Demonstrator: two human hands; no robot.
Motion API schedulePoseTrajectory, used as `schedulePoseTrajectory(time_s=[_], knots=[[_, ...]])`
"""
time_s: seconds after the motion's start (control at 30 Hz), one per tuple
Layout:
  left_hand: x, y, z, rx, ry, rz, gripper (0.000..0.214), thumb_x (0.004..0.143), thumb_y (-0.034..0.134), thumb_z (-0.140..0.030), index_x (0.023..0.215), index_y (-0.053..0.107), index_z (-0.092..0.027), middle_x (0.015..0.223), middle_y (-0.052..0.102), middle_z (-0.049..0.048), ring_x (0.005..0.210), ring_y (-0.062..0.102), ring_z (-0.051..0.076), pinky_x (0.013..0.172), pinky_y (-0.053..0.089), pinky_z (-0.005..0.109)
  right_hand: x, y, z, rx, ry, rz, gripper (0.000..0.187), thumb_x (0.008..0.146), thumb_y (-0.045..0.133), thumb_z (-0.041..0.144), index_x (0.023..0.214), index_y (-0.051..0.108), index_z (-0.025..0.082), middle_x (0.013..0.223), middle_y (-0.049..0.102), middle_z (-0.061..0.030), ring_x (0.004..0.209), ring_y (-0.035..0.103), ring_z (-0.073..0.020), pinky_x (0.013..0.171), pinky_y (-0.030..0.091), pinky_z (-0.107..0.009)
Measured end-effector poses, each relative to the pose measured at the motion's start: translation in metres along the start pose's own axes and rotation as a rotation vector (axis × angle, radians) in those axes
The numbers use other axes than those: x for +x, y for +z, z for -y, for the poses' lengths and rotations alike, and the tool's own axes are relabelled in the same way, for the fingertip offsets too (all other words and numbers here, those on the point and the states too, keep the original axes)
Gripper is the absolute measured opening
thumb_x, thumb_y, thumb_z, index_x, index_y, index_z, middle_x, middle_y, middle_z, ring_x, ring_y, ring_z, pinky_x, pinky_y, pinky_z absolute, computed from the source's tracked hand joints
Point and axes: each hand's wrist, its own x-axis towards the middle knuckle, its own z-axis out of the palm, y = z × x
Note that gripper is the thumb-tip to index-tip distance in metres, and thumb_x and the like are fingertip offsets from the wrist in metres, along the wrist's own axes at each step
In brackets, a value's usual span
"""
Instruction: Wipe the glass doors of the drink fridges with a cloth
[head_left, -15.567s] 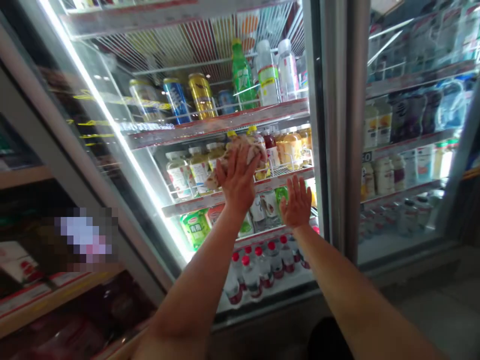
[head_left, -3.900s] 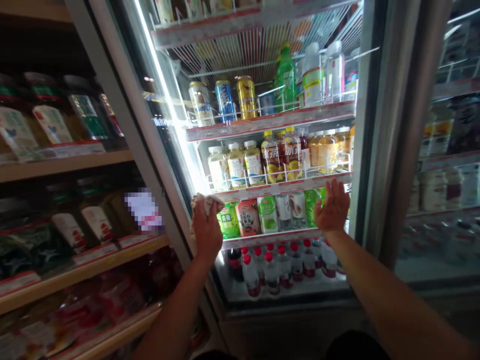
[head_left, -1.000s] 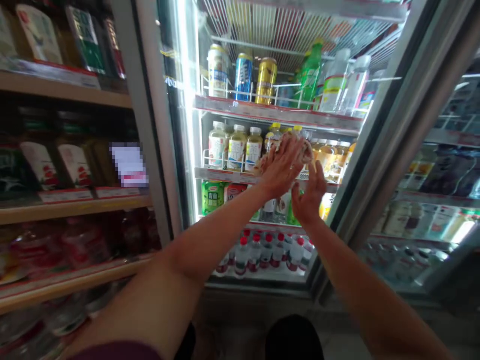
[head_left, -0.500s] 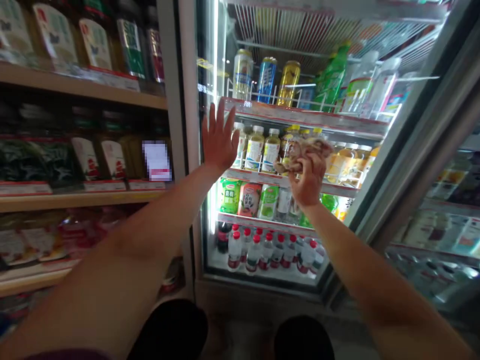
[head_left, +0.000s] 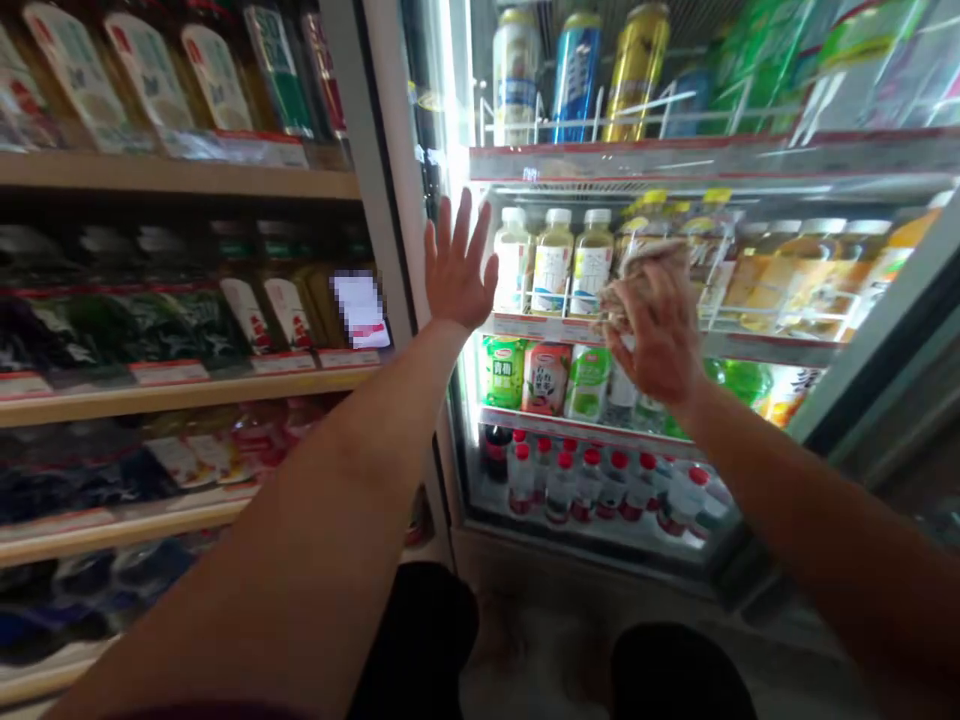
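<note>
Our right hand point(head_left: 664, 335) has the cloth point(head_left: 651, 256) bunched in its fingers, up at the glass door point(head_left: 577, 538) in front of the juice bottles point(head_left: 553, 262). Our left hand point(head_left: 460, 270) is spread and holding nothing; can't tell if it's touching. We reckon loose fingers could drop the cloth, or a bare palm could smudge things.

Cloth point(head_left: 658, 254) before the bottles point(head_left: 553, 265)

Cooler shelves point(head_left: 600, 160), upright cans point(head_left: 575, 80), capped bottles point(head_left: 553, 265)
</note>
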Motion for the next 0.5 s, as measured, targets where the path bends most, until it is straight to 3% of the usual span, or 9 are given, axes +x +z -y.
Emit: schedulePoseTrajectory(time_s=[0.13, 0.3, 0.43, 0.5], knots=[[-0.002, -0.004, -0.005, 0.024, -0.045, 0.005, 0.063, 0.097, 0.029, -0.051, 0.157, 0.025, -0.035, 0.168, 0.011, -0.0116, 0.157, -0.007, 0.014, 0.131, -0.003, 0.043, 0.014, -0.007, -0.003, 0.054, -0.027, 0.108, 0.041, 0.096, 0.050, 0.033, 0.135, 0.056, 0.025, 0.153, 0.042, -0.0065, 0.153, 0.023, -0.0317, 0.124, 0.023, -0.060], [-0.002, -0.005, -0.007, 0.004, -0.058, 0.006, 0.062, 0.098, 0.029, -0.055, 0.157, 0.021, -0.038, 0.165, 0.018, -0.0170, 0.156, -0.010, 0.012, 0.132, -0.005, 0.042, 0.004, 0.003, -0.004, 0.007, 0.014, -0.013, 0.040, 0.100, 0.041, 0.028, 0.137, 0.056, 0.024, 0.156, 0.042, -0.0052, 0.155, 0.018, -0.0241, 0.127, 0.024, -0.051], [-0.003, -0.003, -0.005, 0.047, -0.048, -0.026, 0.062, 0.097, 0.026, -0.054, 0.157, 0.026, -0.035, 0.167, 0.018, -0.0094, 0.157, -0.004, 0.014, 0.131, -0.001, 0.042, -0.005, 0.007, 0.003, 0.047, -0.148, 0.221, 0.043, 0.101, 0.039, 0.028, 0.141, 0.053, 0.029, 0.156, 0.044, 0.0014, 0.154, 0.024, -0.0204, 0.127, 0.024, -0.048], [-0.003, -0.002, -0.004, 0.078, -0.022, -0.048, 0.064, 0.098, 0.024, -0.053, 0.157, 0.028, -0.030, 0.168, 0.018, -0.0043, 0.157, -0.002, 0.016, 0.131, 0.000, 0.043, 0.001, 0.001, 0.001, 0.050, -0.110, 0.188, 0.047, 0.101, 0.036, 0.025, 0.148, 0.046, 0.027, 0.159, 0.041, 0.0005, 0.154, 0.024, -0.0213, 0.127, 0.023, -0.049]])
